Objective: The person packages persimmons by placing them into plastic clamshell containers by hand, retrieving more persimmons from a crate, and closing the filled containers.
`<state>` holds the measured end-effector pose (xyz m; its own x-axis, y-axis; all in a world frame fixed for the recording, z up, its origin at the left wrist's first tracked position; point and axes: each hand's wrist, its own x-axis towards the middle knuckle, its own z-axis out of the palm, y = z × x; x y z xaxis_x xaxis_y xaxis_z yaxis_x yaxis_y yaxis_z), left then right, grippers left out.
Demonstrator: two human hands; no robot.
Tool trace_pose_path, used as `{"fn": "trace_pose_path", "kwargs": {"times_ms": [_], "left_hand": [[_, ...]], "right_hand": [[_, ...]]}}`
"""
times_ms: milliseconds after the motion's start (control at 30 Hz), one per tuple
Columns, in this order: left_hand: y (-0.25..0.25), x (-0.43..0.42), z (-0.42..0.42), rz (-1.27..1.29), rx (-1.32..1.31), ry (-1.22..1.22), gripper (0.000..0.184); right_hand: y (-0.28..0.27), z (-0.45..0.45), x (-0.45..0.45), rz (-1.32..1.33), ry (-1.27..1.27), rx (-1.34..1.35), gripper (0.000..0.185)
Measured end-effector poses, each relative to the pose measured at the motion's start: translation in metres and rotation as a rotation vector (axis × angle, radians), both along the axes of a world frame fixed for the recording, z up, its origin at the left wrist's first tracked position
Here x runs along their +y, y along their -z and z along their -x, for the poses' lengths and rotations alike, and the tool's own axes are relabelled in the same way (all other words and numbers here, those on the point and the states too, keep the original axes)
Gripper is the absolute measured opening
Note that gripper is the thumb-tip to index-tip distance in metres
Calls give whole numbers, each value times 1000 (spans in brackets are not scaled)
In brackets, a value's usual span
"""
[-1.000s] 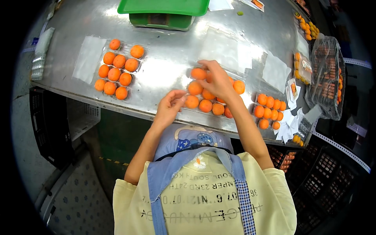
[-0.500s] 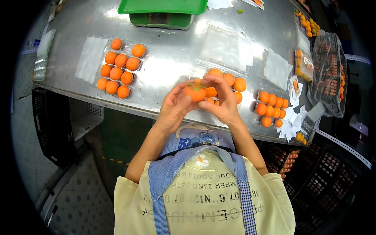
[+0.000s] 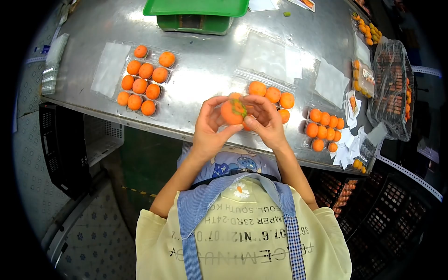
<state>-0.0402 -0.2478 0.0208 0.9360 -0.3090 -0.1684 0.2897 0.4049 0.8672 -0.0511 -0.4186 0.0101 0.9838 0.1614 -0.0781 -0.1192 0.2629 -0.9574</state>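
Note:
Between both hands, above the front edge of the table, is an orange persimmon (image 3: 231, 112), its green leafy calyx turned toward the right. My left hand (image 3: 210, 127) grips its left side with thumb and fingers. My right hand (image 3: 268, 122) closes on the calyx side, thumb and fingertips against the fruit. Just behind the hands a clear plastic tray of persimmons (image 3: 273, 94) lies on the table, partly hidden by them. Another filled tray of persimmons (image 3: 139, 86) lies to the left, and a third group of persimmons (image 3: 322, 131) to the right.
A green scale with a tray (image 3: 196, 7) stands at the back of the metal table (image 3: 200, 58). Paper slips (image 3: 347, 147) lie at the right edge near a plastic-covered crate (image 3: 391, 88). Stacked clear trays (image 3: 55, 65) sit far left. Black crates (image 3: 63, 149) stand below the table.
The persimmon has been turned in the hands, its calyx shifting from the top to the right side. My right hand has moved closer around it.

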Motion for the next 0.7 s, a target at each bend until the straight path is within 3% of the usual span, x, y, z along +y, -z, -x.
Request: {"fn": "trace_pose_path", "kwargs": {"times_ms": [400,700], "left_hand": [[10,3,4,-428,-385,4,53],[7,5,1,-580,-561,21,51]], "right_hand": [[-4,3,10,99,-45,81,60],[-5,3,5,22,-26,204,47]]}}
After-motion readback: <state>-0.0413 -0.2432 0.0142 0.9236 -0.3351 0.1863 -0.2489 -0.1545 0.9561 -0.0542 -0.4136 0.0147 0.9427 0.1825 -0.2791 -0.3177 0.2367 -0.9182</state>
